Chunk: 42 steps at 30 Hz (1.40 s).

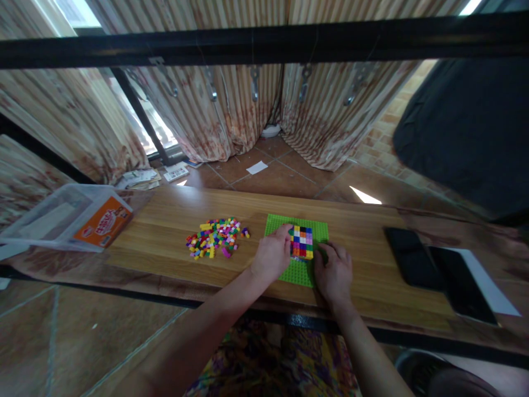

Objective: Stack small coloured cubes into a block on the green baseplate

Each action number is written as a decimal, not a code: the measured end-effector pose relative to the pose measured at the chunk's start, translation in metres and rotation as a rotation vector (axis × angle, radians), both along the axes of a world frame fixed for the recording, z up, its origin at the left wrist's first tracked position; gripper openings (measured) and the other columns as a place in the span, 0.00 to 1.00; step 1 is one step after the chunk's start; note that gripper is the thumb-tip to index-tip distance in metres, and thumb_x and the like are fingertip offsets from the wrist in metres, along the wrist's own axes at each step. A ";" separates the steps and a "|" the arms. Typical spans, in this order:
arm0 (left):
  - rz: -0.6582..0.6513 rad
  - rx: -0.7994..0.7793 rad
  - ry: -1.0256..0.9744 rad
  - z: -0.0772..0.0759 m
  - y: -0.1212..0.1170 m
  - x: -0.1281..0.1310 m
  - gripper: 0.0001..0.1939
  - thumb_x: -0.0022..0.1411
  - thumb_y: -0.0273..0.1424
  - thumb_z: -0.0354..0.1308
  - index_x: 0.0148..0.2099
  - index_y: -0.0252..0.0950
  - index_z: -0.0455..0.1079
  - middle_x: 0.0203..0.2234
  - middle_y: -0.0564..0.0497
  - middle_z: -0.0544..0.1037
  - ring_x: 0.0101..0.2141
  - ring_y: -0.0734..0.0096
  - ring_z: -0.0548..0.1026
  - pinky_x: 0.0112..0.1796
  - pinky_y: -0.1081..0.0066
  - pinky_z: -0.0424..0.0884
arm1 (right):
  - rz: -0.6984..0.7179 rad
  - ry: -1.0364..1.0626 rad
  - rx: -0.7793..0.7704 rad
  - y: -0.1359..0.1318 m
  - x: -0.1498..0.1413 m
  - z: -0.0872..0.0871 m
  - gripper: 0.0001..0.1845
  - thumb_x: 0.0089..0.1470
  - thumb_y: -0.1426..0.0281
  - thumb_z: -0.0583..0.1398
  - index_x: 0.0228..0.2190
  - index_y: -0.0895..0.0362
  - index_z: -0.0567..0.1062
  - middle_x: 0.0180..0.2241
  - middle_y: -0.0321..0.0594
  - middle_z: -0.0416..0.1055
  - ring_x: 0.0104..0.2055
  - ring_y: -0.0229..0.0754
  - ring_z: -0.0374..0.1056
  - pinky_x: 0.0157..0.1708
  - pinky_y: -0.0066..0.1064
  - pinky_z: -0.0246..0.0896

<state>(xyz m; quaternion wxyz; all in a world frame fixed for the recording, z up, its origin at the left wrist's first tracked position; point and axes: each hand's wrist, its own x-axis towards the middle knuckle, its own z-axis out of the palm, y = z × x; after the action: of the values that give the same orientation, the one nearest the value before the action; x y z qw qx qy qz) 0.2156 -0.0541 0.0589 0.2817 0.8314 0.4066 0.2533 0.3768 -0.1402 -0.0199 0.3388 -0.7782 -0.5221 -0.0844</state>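
Observation:
A green studded baseplate (298,274) lies on the wooden board in front of me. On it stands a block of small multicoloured toy bricks (302,241), its top patterned in rows of colour. My left hand (271,252) is at the block's left side, fingers pinched together, with a small green brick (290,232) at the fingertips. Whether that brick touches the block is hard to tell. My right hand (334,271) rests at the plate's right edge, thumb and fingers curved and apart, with nothing visible between them. Left of the plate lies a pile of loose toy bricks (217,237).
A clear plastic box (49,242) with an orange label stands at the far left. Two dark flat devices, one a black slab (413,258) and the other a black tablet-like thing (463,284), lie right, beside white paper (490,281). A black bar (264,47) with hooks crosses above.

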 end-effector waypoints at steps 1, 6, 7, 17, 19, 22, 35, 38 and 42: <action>0.010 0.005 -0.003 0.000 0.000 0.001 0.19 0.63 0.22 0.49 0.56 0.36 0.63 0.37 0.49 0.79 0.39 0.68 0.77 0.44 0.68 0.72 | -0.001 0.001 -0.002 0.000 0.000 0.000 0.14 0.58 0.67 0.53 0.40 0.58 0.76 0.45 0.50 0.71 0.49 0.50 0.64 0.50 0.45 0.58; 0.067 -0.006 -0.002 0.000 -0.001 0.005 0.17 0.62 0.22 0.51 0.53 0.36 0.65 0.36 0.49 0.79 0.38 0.67 0.77 0.44 0.68 0.72 | -0.007 -0.009 -0.017 -0.001 0.000 0.000 0.15 0.58 0.66 0.53 0.41 0.58 0.76 0.45 0.51 0.71 0.48 0.50 0.64 0.50 0.44 0.58; 0.081 -0.018 -0.004 0.000 -0.001 0.006 0.17 0.62 0.22 0.51 0.53 0.36 0.65 0.35 0.50 0.79 0.37 0.68 0.76 0.43 0.68 0.72 | -0.009 -0.013 -0.016 -0.001 0.000 0.000 0.15 0.58 0.66 0.53 0.41 0.58 0.76 0.45 0.51 0.71 0.48 0.50 0.64 0.50 0.44 0.58; 0.160 -0.063 0.045 0.009 -0.003 0.014 0.15 0.61 0.23 0.53 0.50 0.38 0.68 0.32 0.50 0.79 0.35 0.66 0.77 0.40 0.69 0.71 | -0.013 -0.021 -0.042 -0.001 -0.001 0.000 0.15 0.58 0.67 0.53 0.41 0.59 0.76 0.46 0.52 0.71 0.48 0.50 0.63 0.50 0.44 0.57; 0.177 -0.060 0.065 0.009 -0.003 0.017 0.15 0.61 0.23 0.52 0.49 0.38 0.69 0.32 0.49 0.79 0.35 0.65 0.77 0.39 0.68 0.71 | -0.016 -0.026 -0.039 -0.001 -0.001 0.000 0.15 0.58 0.67 0.53 0.41 0.59 0.76 0.46 0.51 0.71 0.48 0.50 0.64 0.50 0.44 0.58; 0.194 -0.061 0.087 0.008 -0.002 0.020 0.15 0.60 0.22 0.51 0.48 0.37 0.70 0.33 0.48 0.80 0.35 0.64 0.77 0.39 0.68 0.72 | -0.015 -0.037 -0.024 -0.001 0.000 0.000 0.15 0.58 0.67 0.54 0.41 0.59 0.76 0.45 0.51 0.72 0.48 0.50 0.64 0.50 0.43 0.58; 0.254 -0.033 -0.115 -0.009 -0.018 -0.054 0.13 0.62 0.22 0.50 0.47 0.37 0.68 0.37 0.50 0.78 0.38 0.70 0.76 0.42 0.69 0.72 | 0.026 -0.098 0.015 -0.002 0.006 -0.007 0.17 0.58 0.64 0.54 0.39 0.60 0.77 0.43 0.53 0.73 0.46 0.52 0.66 0.47 0.44 0.59; 0.362 0.014 -0.022 -0.019 -0.012 -0.088 0.11 0.61 0.21 0.51 0.43 0.37 0.70 0.36 0.50 0.78 0.39 0.69 0.75 0.43 0.69 0.71 | 0.035 -0.116 0.012 -0.002 0.009 -0.010 0.18 0.58 0.63 0.53 0.40 0.61 0.77 0.43 0.53 0.73 0.46 0.52 0.66 0.48 0.44 0.59; 0.487 0.077 0.176 -0.023 0.006 -0.117 0.09 0.63 0.25 0.51 0.41 0.38 0.72 0.37 0.50 0.77 0.39 0.68 0.74 0.42 0.68 0.70 | 0.045 -0.148 0.015 -0.002 0.010 -0.011 0.19 0.58 0.62 0.53 0.39 0.61 0.77 0.43 0.53 0.73 0.45 0.52 0.66 0.47 0.43 0.59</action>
<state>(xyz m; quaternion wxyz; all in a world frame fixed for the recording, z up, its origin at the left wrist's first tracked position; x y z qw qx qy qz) 0.0988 -0.0485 0.0362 0.1443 0.7381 0.6076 0.2556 0.3868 -0.1426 -0.0313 0.3071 -0.7553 -0.5622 -0.1381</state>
